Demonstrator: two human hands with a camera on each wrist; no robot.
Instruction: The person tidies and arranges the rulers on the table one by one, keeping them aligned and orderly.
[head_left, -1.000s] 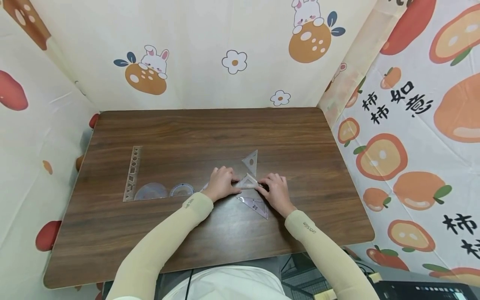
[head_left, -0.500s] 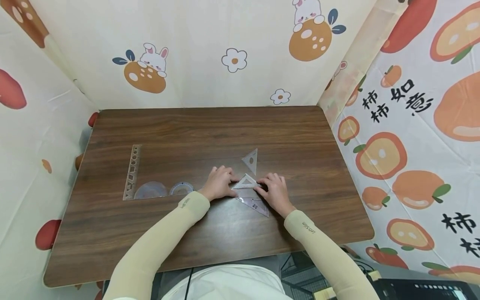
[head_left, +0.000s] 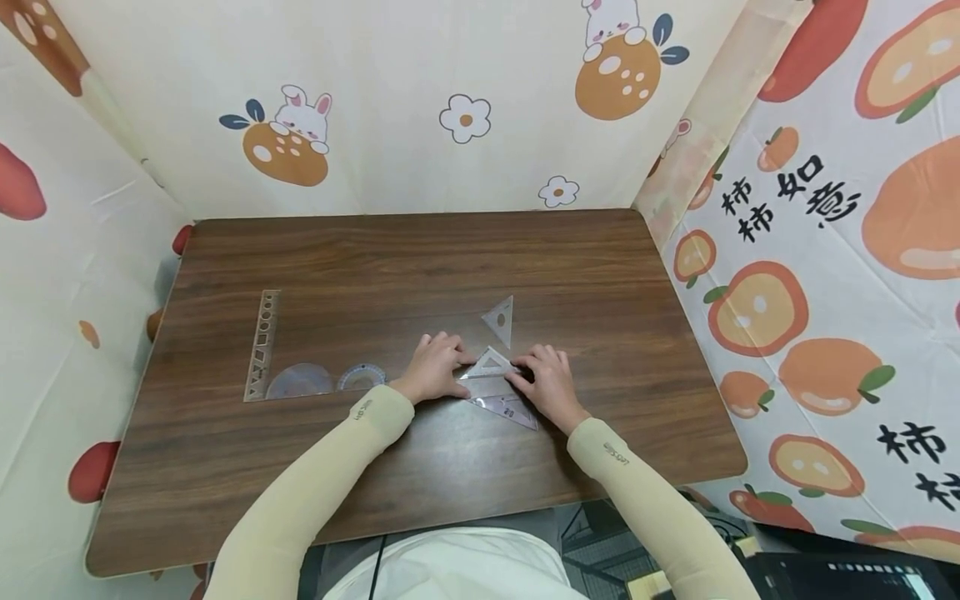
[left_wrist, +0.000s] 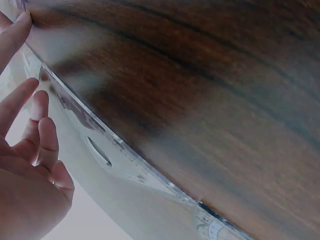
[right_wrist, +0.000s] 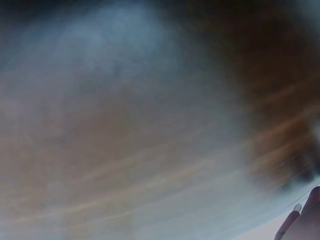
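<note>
In the head view, a clear set square (head_left: 489, 367) lies near the middle of the table between both hands. My left hand (head_left: 437, 367) holds its left corner between thumb and forefinger. On the opposite side, my right hand (head_left: 550, 383) pinches the right corner. A second set square (head_left: 500, 319) stands out beyond the hands, and a purplish one (head_left: 512, 409) lies on the near side. Beside the left fingers (left_wrist: 47, 145), the left wrist view shows another clear piece with an oval hole (left_wrist: 100, 150). The right wrist view is mostly blurred, with fingertips (right_wrist: 295, 220) at its corner.
To the left lie a small protractor (head_left: 362, 377), a larger clear half-round protractor (head_left: 300, 381) and an upright stencil ruler (head_left: 262, 346). The brown wooden table (head_left: 360, 258) meets patterned cloth walls at the back and sides. A dark device (head_left: 847, 575) sits at lower right.
The set square between my hands has slid slightly left. My left hand has shifted left with it, and its wrist now covers a clear piece that was partly visible. The right hand barely moved.
</note>
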